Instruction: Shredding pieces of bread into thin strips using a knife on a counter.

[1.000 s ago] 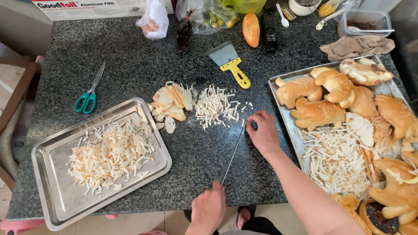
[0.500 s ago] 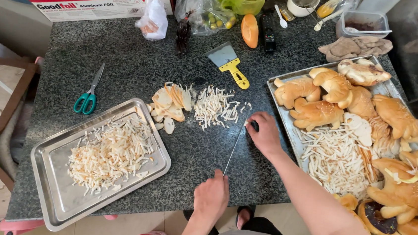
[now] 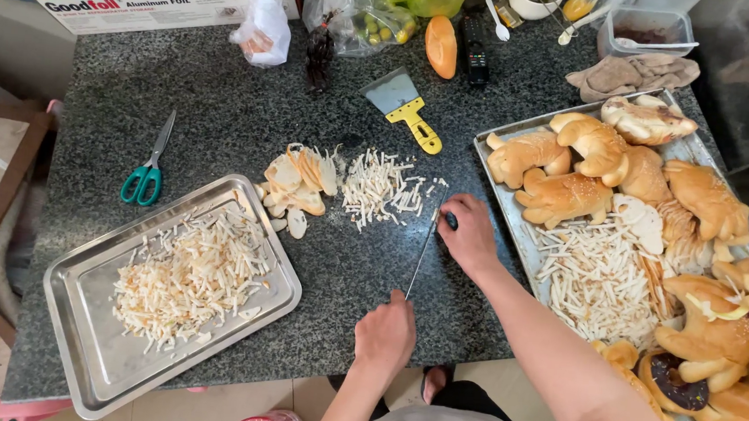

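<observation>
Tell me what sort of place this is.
Probably a home kitchen or small food-prep spot: a granite counter, steel trays of shredded food and bread rolls, and both hands, left hand and right hand, holding a knife.

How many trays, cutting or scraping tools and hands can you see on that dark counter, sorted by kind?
Metal trays: 2, a small tray of shreds and a large tray of bread
Scissors: 1
Scraper: 1
Knife: 1
Hands: 2, the left hand and the right hand, one at each end of the knife
Total: 7
</observation>
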